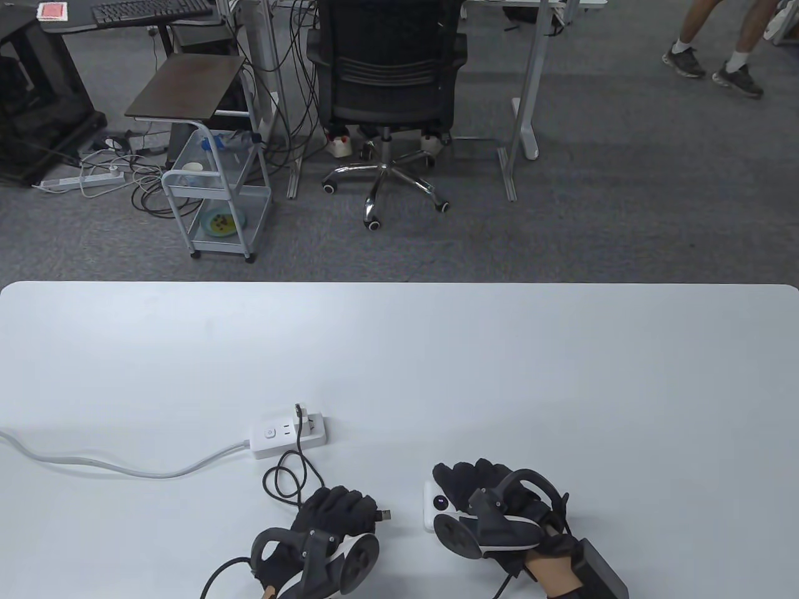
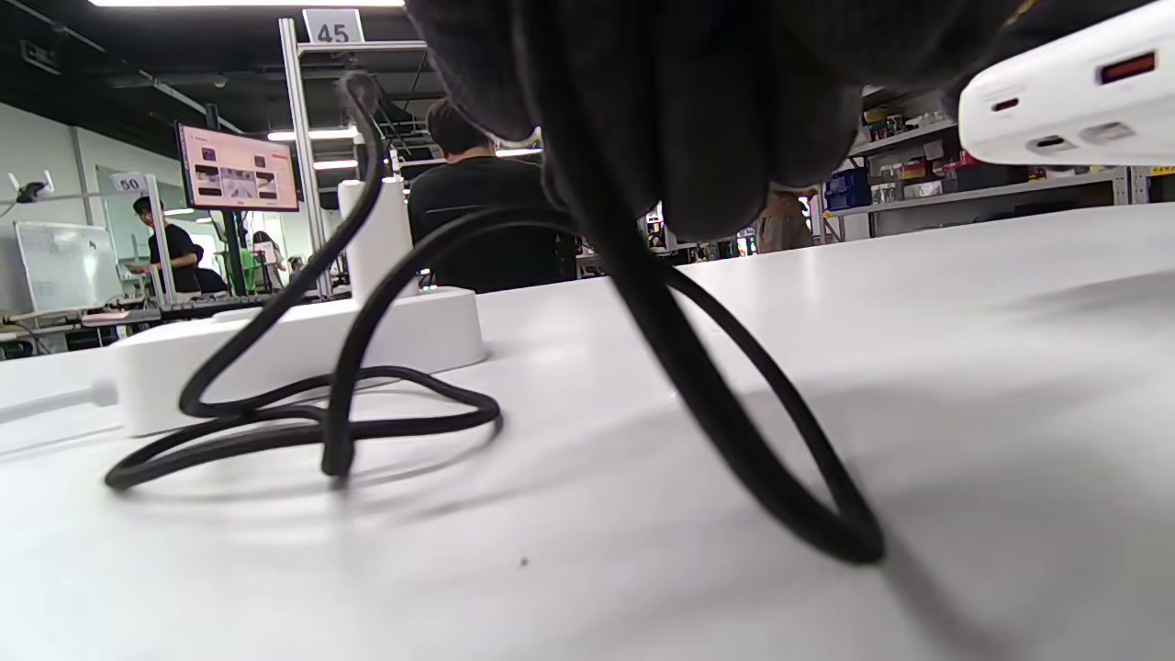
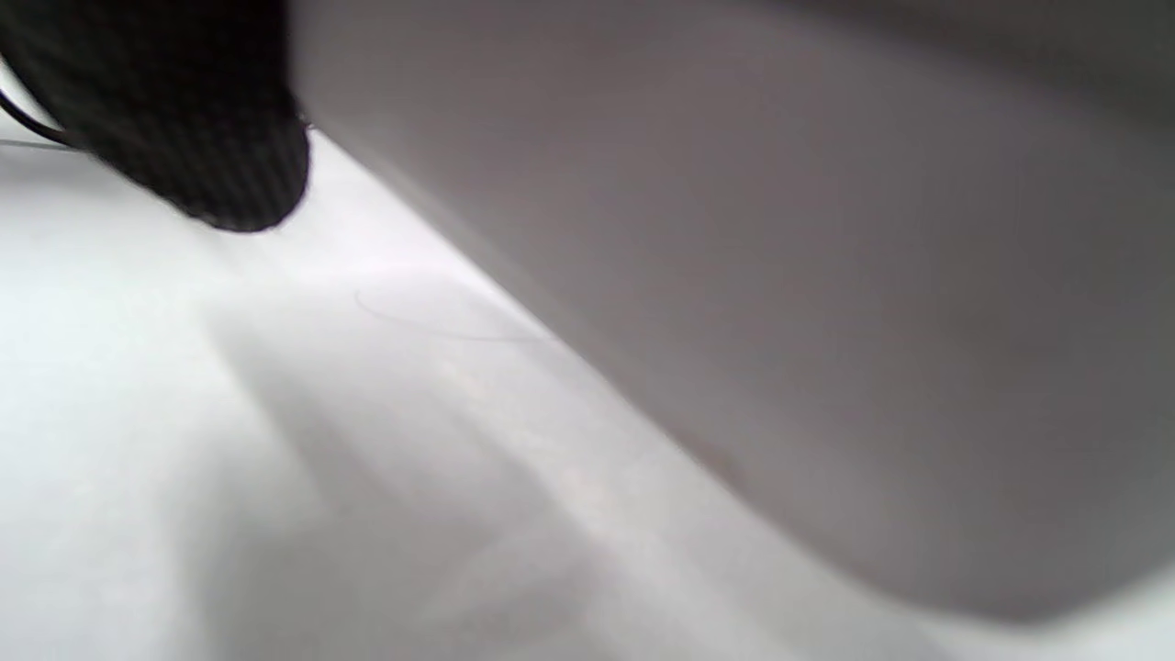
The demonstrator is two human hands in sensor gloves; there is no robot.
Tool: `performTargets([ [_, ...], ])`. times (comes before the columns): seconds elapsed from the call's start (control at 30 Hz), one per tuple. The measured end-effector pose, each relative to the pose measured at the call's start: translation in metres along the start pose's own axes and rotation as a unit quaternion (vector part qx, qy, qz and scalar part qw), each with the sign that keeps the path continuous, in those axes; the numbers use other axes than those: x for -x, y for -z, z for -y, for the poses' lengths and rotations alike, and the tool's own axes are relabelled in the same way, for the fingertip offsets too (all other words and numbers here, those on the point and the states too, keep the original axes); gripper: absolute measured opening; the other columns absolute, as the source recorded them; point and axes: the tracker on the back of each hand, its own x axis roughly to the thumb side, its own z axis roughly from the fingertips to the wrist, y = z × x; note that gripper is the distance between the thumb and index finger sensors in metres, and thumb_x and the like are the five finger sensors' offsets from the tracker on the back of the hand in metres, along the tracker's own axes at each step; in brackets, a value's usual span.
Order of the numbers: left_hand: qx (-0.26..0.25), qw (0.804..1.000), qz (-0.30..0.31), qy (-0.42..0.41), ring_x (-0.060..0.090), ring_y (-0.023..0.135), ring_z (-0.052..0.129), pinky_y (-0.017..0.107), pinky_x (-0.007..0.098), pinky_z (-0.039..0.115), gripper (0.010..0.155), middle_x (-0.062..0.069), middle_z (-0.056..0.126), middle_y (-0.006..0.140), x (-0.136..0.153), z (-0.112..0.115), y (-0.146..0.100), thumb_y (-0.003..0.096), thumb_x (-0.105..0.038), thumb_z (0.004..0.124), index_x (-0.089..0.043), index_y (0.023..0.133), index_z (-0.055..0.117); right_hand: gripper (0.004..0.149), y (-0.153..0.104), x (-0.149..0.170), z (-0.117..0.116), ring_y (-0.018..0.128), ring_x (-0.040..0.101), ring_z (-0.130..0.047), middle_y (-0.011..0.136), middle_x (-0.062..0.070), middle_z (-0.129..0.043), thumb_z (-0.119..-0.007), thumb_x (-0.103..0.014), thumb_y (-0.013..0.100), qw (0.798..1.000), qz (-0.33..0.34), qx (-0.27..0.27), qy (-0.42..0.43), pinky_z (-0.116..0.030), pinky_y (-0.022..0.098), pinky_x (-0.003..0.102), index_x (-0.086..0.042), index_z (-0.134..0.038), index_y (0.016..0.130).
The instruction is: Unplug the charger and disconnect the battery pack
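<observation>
The flat bench (image 1: 437,349) is white. The long plastic power strip (image 1: 288,434) is white, the thin rubber cable (image 1: 293,474) black, the gloved hands black.

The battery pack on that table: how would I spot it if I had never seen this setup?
Start at the white table and go to its near edge, where two gloved hands rest. Under the right hand lies the battery pack, a white slab with a small dark round button. Unlike the white power strip farther back, no cable runs into it.

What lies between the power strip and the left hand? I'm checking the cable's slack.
The black cable, coiled on the table, per table view.
</observation>
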Motion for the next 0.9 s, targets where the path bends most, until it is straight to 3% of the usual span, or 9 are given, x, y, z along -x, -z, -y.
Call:
performTargets([
  [0.27, -0.003, 1.000, 0.000, 0.000, 0.006, 0.091, 0.102, 0.078, 0.026, 0.079, 0.047, -0.022, 0.098, 0.091, 0.002, 0.000, 0.000, 0.0446, -0.054, 0.074, -0.043, 0.089, 0.085, 0.106, 0.000, -0.001, 0.001, 0.080, 0.047, -0.070, 0.104, 0.026, -0.054, -0.076, -0.066, 0.027, 1.000, 0.002, -0.012, -0.010, -0.073, 0.057, 0.054, -0.008, -0.035, 0.105],
  [0.47, -0.015, 1.000, -0.005, 0.004, 0.006, 0.092, 0.101, 0.078, 0.026, 0.078, 0.047, -0.022, 0.098, 0.092, 0.004, -0.001, -0.001, 0.0449, -0.055, 0.074, -0.043, 0.089, 0.085, 0.104, 0.010, 0.015, 0.005, 0.081, 0.048, -0.068, 0.105, 0.027, -0.052, -0.075, -0.064, 0.030, 1.000, -0.008, -0.006, -0.019, -0.072, 0.059, 0.056, -0.007, -0.033, 0.106],
  [0.6, -0.016, 1.000, -0.010, 0.009, 0.006, 0.092, 0.102, 0.078, 0.026, 0.078, 0.047, -0.022, 0.098, 0.092, 0.006, -0.002, -0.001, 0.0449, -0.055, 0.074, -0.043, 0.089, 0.085, 0.104, 0.025, 0.046, 0.003, 0.082, 0.048, -0.067, 0.105, 0.027, -0.052, -0.075, -0.063, 0.030, 0.999, -0.039, -0.031, -0.006, -0.072, 0.059, 0.056, -0.006, -0.032, 0.106],
  [0.9, -0.013, 1.000, -0.014, 0.017, 0.006, 0.092, 0.101, 0.078, 0.026, 0.079, 0.047, -0.022, 0.098, 0.092, 0.009, -0.001, -0.001, 0.0452, -0.056, 0.073, -0.043, 0.089, 0.085, 0.103, 0.054, 0.111, -0.030, 0.082, 0.048, -0.067, 0.105, 0.027, -0.051, -0.076, -0.062, 0.031, 0.986, -0.113, -0.117, 0.038, -0.070, 0.061, 0.056, -0.007, -0.032, 0.106],
])
